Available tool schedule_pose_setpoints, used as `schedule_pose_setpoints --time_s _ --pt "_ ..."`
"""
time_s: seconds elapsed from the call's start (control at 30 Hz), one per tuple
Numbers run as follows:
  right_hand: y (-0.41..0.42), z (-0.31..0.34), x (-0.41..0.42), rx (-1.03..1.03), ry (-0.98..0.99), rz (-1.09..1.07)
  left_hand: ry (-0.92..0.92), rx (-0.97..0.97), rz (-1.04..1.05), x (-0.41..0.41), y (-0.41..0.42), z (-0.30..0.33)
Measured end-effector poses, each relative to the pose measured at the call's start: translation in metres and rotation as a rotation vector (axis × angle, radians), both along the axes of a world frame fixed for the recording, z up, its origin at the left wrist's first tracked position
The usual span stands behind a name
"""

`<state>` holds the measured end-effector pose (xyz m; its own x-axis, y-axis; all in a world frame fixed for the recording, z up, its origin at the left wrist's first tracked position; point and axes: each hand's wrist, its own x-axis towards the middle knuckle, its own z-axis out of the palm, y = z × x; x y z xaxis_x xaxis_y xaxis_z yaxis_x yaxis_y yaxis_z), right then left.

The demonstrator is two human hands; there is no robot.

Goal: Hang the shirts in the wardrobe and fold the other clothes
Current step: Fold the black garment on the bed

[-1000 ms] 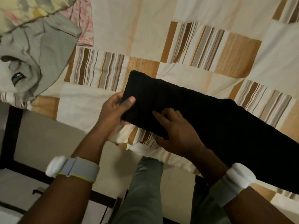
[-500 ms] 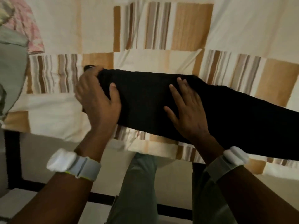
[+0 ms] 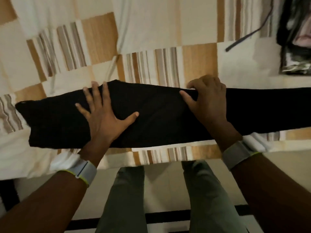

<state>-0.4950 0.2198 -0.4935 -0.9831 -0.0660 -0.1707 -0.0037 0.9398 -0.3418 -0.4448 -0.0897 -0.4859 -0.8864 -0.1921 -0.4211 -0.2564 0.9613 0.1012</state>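
Two hands: both on the black garment (image 3: 159, 118), stretched across the bed (image 3: 198, 22).
Left hand (image 3: 102, 121): flat, fingers spread, pressing.
Right hand (image 3: 208, 101): fingers curled, pinching its far edge.

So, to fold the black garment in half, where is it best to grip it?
Probably its free left end, taken from the left and brought rightward. The black garment lies as a long flat strip; left hand presses it flat, right hand pinches its far edge.

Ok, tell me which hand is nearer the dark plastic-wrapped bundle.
Right. The right hand grips the black garment below-left of the bundle; the left hand presses farther left.
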Motion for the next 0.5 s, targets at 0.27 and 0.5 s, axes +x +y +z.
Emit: schedule_pose_setpoints --time_s 0.27,0.5 --pt "0.134 -0.01 0.095 0.18 -0.119 -0.228 0.148 0.117 -0.605 -0.032 0.175 0.004" --pt "0.26 0.003 0.111 -0.007 0.1 -0.876 0.091 0.174 -0.785 -0.024 0.277 -0.006"
